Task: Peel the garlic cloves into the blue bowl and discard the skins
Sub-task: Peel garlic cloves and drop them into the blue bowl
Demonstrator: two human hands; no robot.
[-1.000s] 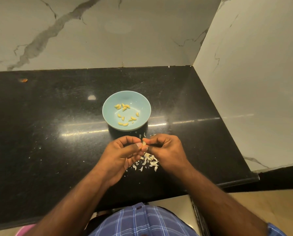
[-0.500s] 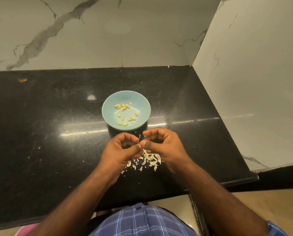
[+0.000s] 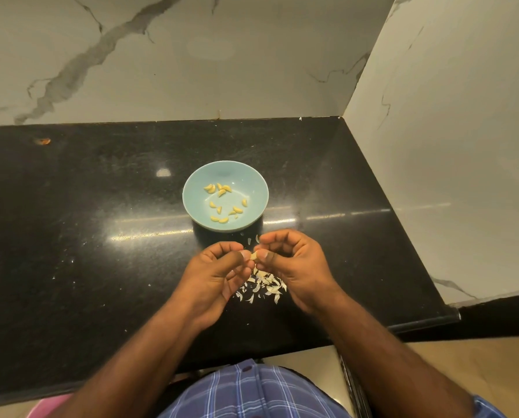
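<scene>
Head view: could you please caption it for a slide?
Both hands pinch a garlic clove near the blue bowl.

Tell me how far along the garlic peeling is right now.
Done: about a dozen peeled cloves lie in the blue bowl. In hand: the left hand and right hand pinch one clove between their fingertips just in front of the bowl. Left: that clove must go in, and the pile of skins on the black counter is not yet discarded. No unpeeled cloves show elsewhere.
</scene>
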